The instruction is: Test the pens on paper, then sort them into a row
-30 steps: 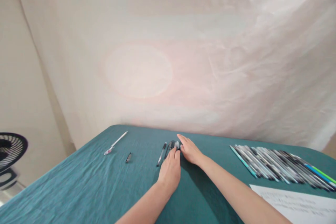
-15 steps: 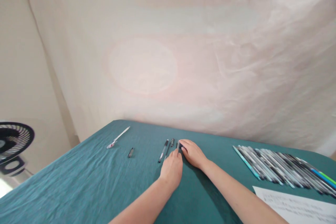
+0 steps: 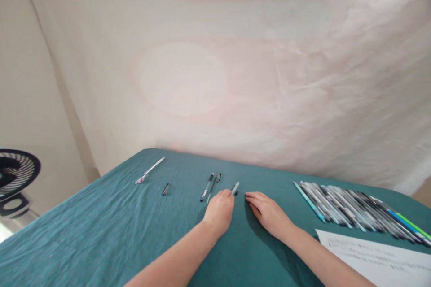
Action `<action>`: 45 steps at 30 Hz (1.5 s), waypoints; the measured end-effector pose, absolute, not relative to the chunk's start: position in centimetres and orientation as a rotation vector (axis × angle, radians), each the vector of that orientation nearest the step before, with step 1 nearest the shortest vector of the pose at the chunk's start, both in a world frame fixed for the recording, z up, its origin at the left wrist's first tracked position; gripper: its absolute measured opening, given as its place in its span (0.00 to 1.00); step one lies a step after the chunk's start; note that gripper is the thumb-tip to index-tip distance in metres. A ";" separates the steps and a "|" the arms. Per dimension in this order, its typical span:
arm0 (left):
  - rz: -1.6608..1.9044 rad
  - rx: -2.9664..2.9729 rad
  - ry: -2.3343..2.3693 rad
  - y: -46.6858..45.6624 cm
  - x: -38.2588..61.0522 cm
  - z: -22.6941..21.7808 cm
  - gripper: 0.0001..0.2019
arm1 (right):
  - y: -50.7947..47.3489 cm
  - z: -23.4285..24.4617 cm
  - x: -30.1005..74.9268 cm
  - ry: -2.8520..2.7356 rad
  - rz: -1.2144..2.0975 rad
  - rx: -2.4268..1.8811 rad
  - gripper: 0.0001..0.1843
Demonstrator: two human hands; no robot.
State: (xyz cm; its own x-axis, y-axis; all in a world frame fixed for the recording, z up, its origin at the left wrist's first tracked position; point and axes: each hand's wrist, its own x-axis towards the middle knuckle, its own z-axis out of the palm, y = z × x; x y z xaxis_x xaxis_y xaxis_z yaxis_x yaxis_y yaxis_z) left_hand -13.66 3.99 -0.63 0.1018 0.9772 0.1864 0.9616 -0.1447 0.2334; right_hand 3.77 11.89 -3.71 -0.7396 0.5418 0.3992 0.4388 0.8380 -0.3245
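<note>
My left hand [image 3: 218, 213] is closed around a pale grey pen [image 3: 235, 187], whose far end sticks out past the fingers; the rest is covered by the hand. A small black piece [image 3: 236, 193] lies just right of this pen. To the right, my right hand [image 3: 269, 216] hovers low over or rests on the cloth, fingers stretched out, with nothing visible in it. Left of my left hand lie a clear pen with dark ends [image 3: 207, 187], a thin dark rod like a refill [image 3: 212, 189] and a black pen cap [image 3: 218, 177].
Another dark cap [image 3: 165, 189] and a white pen [image 3: 153, 168] lie farther left. A row of several pens [image 3: 350, 206] is at the right, above a printed sheet of paper [image 3: 373, 255]. Green cloth [image 3: 117, 233] covers the table. A black fan [image 3: 18, 170] stands beyond its left edge.
My right hand has come away from the pen and moved right, its fingers now apart from my left hand. My left hand still grips the pen. The view has shifted slightly.
</note>
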 end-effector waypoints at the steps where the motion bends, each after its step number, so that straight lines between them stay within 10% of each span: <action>1: 0.463 2.289 2.013 3.9 -13.6 -0.6 0.16 | 11.7 -3.8 3.9 -2.504 0.304 -0.724 0.18; 24: 0.383 2.203 2.161 4.9 -14.2 -0.6 0.13 | 11.2 -3.7 4.2 -2.384 0.322 -0.712 0.14; 45: 1.209 1.548 1.234 3.8 -10.6 -0.8 0.15 | 9.1 -0.2 3.9 -1.900 0.988 -0.757 0.13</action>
